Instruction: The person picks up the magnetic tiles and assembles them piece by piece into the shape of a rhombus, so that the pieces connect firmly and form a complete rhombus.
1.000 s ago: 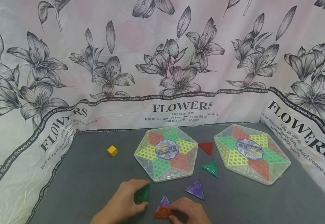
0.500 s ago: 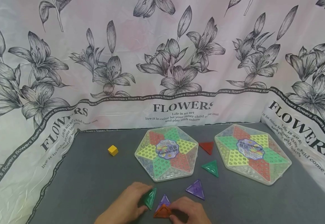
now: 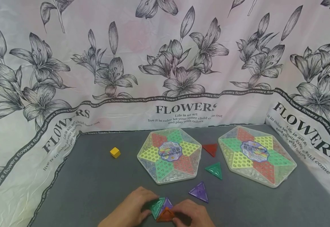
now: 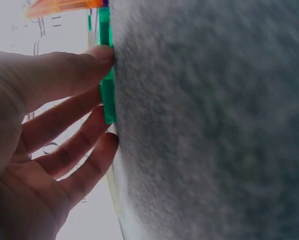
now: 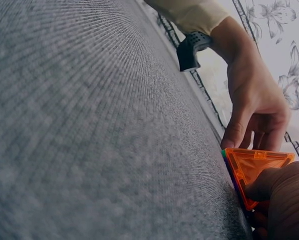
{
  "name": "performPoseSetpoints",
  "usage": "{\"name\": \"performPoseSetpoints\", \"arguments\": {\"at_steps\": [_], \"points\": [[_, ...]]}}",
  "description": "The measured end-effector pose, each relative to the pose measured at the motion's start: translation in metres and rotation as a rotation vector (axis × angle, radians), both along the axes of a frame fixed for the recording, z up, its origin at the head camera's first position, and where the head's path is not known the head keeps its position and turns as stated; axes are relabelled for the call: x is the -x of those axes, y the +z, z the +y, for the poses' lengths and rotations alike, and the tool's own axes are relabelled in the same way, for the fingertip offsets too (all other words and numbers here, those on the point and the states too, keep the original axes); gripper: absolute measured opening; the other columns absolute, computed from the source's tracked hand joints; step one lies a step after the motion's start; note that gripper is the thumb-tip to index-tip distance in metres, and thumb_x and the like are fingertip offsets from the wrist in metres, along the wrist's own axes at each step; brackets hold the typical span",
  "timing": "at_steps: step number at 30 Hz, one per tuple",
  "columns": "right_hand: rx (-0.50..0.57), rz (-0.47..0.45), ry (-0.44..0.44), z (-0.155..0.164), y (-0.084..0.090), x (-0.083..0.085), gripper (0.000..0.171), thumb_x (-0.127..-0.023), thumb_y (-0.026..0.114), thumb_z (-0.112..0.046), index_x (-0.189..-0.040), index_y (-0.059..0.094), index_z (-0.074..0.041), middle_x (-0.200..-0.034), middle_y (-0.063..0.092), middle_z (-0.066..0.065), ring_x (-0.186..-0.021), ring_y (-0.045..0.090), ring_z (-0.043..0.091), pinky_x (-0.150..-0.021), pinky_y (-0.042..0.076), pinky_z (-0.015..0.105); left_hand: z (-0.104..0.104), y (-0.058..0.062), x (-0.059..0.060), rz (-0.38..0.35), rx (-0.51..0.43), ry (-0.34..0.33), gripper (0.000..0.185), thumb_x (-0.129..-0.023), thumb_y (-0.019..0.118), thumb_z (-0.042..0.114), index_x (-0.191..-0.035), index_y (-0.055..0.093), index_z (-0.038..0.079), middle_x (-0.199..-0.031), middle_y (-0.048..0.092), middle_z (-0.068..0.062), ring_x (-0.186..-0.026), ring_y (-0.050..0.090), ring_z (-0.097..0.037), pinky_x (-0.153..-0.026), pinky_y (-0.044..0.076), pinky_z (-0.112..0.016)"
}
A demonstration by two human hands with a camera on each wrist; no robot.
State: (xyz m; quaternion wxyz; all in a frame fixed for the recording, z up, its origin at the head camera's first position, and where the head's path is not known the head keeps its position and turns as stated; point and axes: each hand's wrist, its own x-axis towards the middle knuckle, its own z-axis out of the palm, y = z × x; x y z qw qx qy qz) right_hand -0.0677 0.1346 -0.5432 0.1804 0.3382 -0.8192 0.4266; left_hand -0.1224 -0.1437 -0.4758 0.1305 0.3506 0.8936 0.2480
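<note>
At the table's near edge my left hand (image 3: 133,206) pinches a green triangle tile (image 3: 156,206) and holds it tilted against a purple triangle tile (image 3: 167,203) and an orange triangle tile (image 3: 165,216). My right hand (image 3: 191,214) grips the orange tile from the right. In the left wrist view the green tile (image 4: 107,95) stands on edge on the grey mat, thumb on one side and fingers (image 4: 84,150) behind it. In the right wrist view the orange tile (image 5: 252,167) is upright with my thumb on it.
Loose tiles lie on the grey mat: purple (image 3: 199,192), green (image 3: 214,170), red (image 3: 210,148). Two hexagonal checkers boards (image 3: 169,155) (image 3: 256,155) sit at the middle and right. A yellow cube (image 3: 115,152) is at the left. Flowered cloth walls surround the mat.
My left hand has carried the green tile to the right until it meets the purple and orange tiles. The right hand has stayed on the orange tile.
</note>
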Motion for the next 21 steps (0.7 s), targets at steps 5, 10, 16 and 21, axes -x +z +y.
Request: {"name": "performPoseSetpoints", "arguments": {"at_steps": [5,10,16,21], "points": [[-0.003,-0.007,-0.001,-0.0001,0.0011,0.0000,0.038,-0.086,0.091,-0.007,-0.116,0.078,-0.027,-0.104,0.079,-0.012,-0.096,0.073,0.003,-0.082,0.057,0.015,0.0000,-0.0011,0.0001,0.026,0.000,0.007,0.041,-0.093,0.088,0.010,-0.132,0.077,0.015,-0.124,0.077,0.009,-0.115,0.064,-0.007,-0.097,0.060,-0.032],[-0.001,-0.010,0.001,0.0007,0.0008,0.0002,0.038,-0.087,0.090,-0.007,-0.116,0.078,-0.026,-0.105,0.079,-0.012,-0.096,0.073,0.003,-0.082,0.057,0.014,0.0025,-0.0006,0.0002,0.057,0.003,0.000,0.040,-0.092,0.088,0.009,-0.130,0.078,0.014,-0.122,0.077,0.007,-0.114,0.065,-0.009,-0.096,0.060,-0.032],[0.015,0.009,0.019,0.0008,-0.0021,0.0011,0.039,-0.086,0.090,-0.004,-0.117,0.078,-0.025,-0.105,0.079,-0.010,-0.096,0.074,0.004,-0.082,0.057,0.014,-0.0010,0.0003,0.0004,-0.022,-0.054,-0.001,0.045,-0.093,0.089,0.012,-0.136,0.075,0.016,-0.123,0.073,0.006,-0.113,0.065,-0.007,-0.095,0.060,-0.032],[0.022,0.032,0.016,0.0010,-0.0028,0.0018,0.043,-0.083,0.091,-0.001,-0.117,0.078,-0.024,-0.105,0.079,-0.009,-0.095,0.074,0.004,-0.082,0.057,0.013,-0.0035,-0.0003,0.0006,-0.061,-0.163,0.010,0.049,-0.094,0.088,0.015,-0.140,0.072,0.017,-0.128,0.073,0.005,-0.116,0.068,-0.006,-0.095,0.061,-0.030]]}}
